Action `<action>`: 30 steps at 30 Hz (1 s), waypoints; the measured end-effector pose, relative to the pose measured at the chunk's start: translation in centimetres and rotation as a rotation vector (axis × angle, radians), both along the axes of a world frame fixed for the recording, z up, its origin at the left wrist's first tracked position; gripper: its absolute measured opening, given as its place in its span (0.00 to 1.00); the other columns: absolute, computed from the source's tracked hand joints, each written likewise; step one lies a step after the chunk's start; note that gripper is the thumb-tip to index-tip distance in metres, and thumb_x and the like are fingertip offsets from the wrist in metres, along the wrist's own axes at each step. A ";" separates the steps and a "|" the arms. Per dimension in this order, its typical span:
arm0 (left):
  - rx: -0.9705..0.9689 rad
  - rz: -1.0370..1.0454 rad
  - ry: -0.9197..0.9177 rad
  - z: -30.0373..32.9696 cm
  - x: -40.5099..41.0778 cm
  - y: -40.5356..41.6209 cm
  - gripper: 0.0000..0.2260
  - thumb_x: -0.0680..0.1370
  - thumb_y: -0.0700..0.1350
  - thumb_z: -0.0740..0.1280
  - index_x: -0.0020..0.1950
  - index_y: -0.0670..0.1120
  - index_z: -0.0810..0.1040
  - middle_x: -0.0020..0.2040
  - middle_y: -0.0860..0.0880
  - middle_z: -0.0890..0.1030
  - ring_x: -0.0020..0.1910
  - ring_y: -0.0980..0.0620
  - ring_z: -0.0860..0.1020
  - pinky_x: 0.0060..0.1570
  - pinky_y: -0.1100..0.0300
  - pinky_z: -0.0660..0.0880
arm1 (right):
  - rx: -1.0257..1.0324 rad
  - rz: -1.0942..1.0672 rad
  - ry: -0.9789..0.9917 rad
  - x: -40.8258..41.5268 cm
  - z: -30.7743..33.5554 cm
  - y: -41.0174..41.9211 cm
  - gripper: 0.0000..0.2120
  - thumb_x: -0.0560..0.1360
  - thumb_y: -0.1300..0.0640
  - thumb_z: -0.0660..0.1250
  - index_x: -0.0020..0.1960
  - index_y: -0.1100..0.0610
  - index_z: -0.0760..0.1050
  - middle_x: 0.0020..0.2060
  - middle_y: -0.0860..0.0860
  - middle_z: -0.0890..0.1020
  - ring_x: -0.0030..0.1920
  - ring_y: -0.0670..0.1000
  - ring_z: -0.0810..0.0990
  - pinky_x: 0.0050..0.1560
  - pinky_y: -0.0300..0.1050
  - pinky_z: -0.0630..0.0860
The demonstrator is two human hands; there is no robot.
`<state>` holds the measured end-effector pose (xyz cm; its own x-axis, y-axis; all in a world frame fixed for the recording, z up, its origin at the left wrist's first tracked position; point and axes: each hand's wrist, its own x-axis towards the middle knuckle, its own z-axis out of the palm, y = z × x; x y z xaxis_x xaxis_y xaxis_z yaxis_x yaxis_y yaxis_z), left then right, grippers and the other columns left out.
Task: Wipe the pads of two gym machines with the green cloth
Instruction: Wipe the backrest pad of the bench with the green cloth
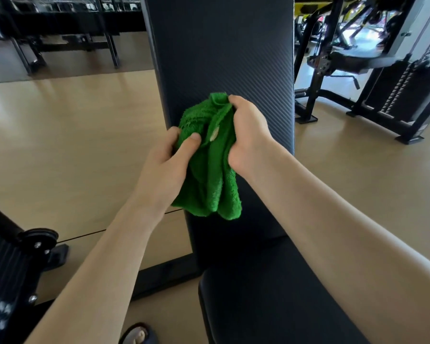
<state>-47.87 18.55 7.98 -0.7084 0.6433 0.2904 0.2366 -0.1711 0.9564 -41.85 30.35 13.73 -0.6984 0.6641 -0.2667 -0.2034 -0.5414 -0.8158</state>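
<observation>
Left hand [169, 155]: thumb and fingers pinching the cloth's left fold
Right hand [246, 135]: gripping its bunched top
Green cloth [209, 170]: hanging before the back pad [224, 58]
Handling: probably light, limp terry; best gathered into a palm-sized wad

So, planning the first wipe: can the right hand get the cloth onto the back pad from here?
Probably yes. The right hand grips the cloth just in front of the back pad, with nothing between them. The left hand also holds the cloth and may need to let go.
</observation>
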 end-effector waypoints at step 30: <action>-0.933 0.053 0.646 18.5 0.8 8.5 0.17 0.72 0.51 0.73 0.52 0.50 0.68 0.39 0.51 0.77 0.38 0.50 0.77 0.35 0.54 0.73 | 0.618 -0.091 -0.885 9.2 9.4 10.5 0.06 0.78 0.54 0.67 0.44 0.56 0.78 0.37 0.48 0.78 0.38 0.50 0.77 0.34 0.40 0.71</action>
<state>-47.06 27.03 26.49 -0.6330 0.7734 0.0344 0.7173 0.5692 0.4019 -32.61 40.81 23.12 -0.3641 0.8962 -0.2534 0.5732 0.0011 -0.8194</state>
